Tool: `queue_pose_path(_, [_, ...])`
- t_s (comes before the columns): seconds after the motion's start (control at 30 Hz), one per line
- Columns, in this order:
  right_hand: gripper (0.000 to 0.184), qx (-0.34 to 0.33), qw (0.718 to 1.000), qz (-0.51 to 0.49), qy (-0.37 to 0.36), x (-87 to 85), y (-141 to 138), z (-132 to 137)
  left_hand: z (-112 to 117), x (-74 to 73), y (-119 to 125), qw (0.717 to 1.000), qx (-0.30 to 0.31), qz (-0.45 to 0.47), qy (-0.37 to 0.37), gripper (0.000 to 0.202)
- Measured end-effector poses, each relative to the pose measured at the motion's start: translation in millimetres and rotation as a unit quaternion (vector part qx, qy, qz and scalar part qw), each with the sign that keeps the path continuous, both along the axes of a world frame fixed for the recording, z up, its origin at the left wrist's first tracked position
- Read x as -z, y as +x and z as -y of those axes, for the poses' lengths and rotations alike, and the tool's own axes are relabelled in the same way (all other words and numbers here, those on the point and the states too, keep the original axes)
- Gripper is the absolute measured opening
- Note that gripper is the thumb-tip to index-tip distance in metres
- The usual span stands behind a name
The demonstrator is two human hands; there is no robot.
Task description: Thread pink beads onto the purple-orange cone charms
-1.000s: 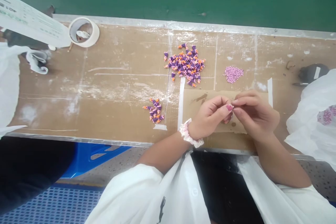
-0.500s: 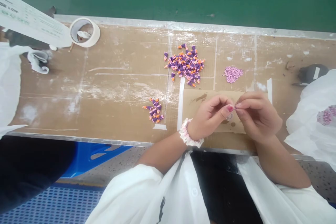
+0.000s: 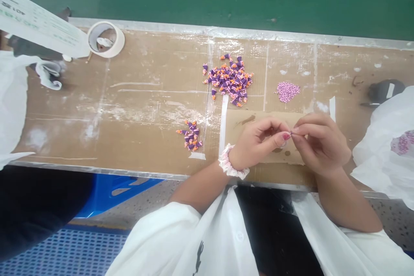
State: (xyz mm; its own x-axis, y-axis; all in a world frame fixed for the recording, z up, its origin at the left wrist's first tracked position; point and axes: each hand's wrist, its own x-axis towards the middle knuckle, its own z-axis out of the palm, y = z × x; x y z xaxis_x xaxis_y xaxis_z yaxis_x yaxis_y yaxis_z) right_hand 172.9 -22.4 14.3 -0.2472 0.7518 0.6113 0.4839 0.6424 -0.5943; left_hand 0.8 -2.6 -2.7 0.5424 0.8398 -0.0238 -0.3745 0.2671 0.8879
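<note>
My left hand (image 3: 258, 142) and my right hand (image 3: 318, 142) meet fingertip to fingertip above a cardboard patch (image 3: 241, 123) near the bench's front edge. Both are pinched closed on something tiny that I cannot make out. A white scrunchie (image 3: 230, 167) sits on my left wrist. A large heap of small purple and orange pieces (image 3: 229, 79) lies beyond my hands. A smaller heap of the same pieces (image 3: 190, 135) lies left of my left hand. A little mound of pink beads (image 3: 287, 91) sits just beyond my right hand.
A roll of tape (image 3: 106, 39) and a printed sheet (image 3: 39, 23) lie at the far left of the worn brown bench (image 3: 129, 108). White plastic bags sit at the left edge (image 3: 11, 108) and the right edge (image 3: 386, 146). A dark object (image 3: 383, 90) lies far right.
My two hands stay pinched together and shift only slightly to the right. The heaps on the bench have not moved.
</note>
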Motion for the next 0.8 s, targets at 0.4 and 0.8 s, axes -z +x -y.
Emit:
queue_pose_path(0.4, [0.026, 0.012, 1.000, 0.022, 0.014, -1.0, 0, -1, -2, 0.9, 0, 1.000, 0.002, -0.016, -0.008, 0.026])
queue_pose_path(0.8, [0.027, 0.012, 0.988, -0.129, -0.086, -0.7, -10, 6, -4, 0.3, 0, 0.956, -0.103, -0.133, 0.242, 0.017])
